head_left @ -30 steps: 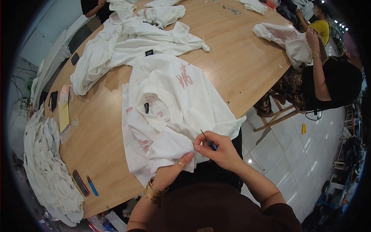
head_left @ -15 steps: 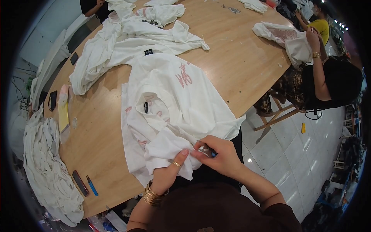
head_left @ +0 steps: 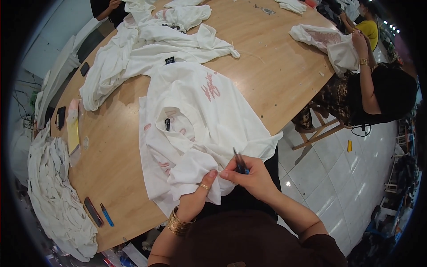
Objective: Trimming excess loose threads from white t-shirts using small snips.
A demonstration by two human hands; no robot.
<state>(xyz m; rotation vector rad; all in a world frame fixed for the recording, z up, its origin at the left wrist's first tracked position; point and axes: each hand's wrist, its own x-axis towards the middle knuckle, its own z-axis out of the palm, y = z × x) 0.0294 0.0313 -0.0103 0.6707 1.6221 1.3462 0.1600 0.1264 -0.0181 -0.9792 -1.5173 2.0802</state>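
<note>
Wooden table (head_left: 120,173) takes much of the room from where I stand, with pale floor tiles (head_left: 333,187) at its right. By the head view, I see the white shirt (head_left: 231,111) lying at the near edge and hanging partly over it. Half a second ago the small blue tool (head_left: 241,165) was turned low toward the cloth; now its tip points up and away, so I judge that fingers, not the tip, are working on the fabric. The left hand (head_left: 195,196) holds a fold under its thumb. The right hand (head_left: 255,178) is closed around the tool, its fingertips narrowed near that thumb; whether they pinch cloth also, I cannot tell. Behind, a heap of white garments (head_left: 149,49) meets the shirt's far end and leaves little room there. At the left are a pile of white cloth (head_left: 58,191), a phone (head_left: 93,212) and a second blue tool (head_left: 106,214), none in the way. One co-worker (head_left: 384,95) sits well apart at the right.
</note>
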